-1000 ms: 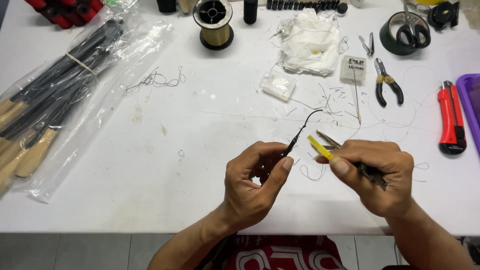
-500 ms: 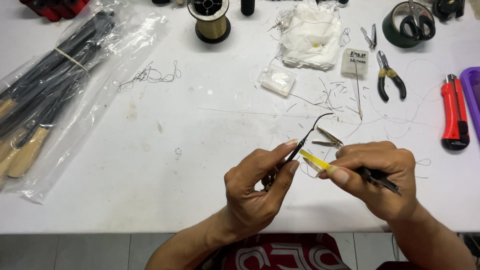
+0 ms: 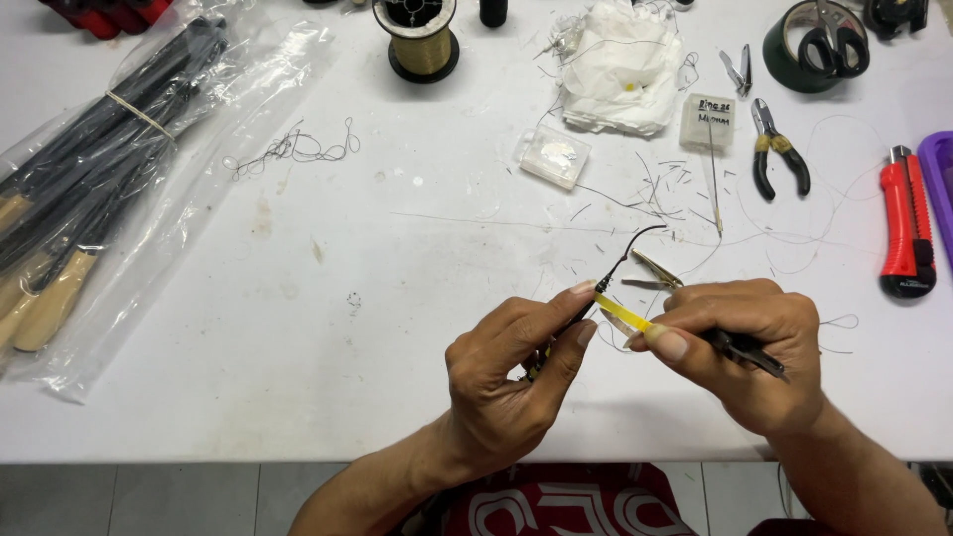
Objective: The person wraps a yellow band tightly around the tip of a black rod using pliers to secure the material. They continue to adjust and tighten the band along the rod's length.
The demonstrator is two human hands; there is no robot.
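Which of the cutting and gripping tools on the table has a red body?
The utility knife at the right edge: red with black trim. The pliers have black and yellow-tan grips, and the scissors have black handles.

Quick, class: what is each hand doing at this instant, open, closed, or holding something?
Left hand: closed, pinching a thin black wire between thumb and fingers.
Right hand: closed around a small yellow-handled tool, its tip by the wire.

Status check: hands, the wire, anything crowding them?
Left hand pinches thin black wire. Right hand grips yellow-handled snips beside it. Wire scraps and pliers lie beyond, apart.
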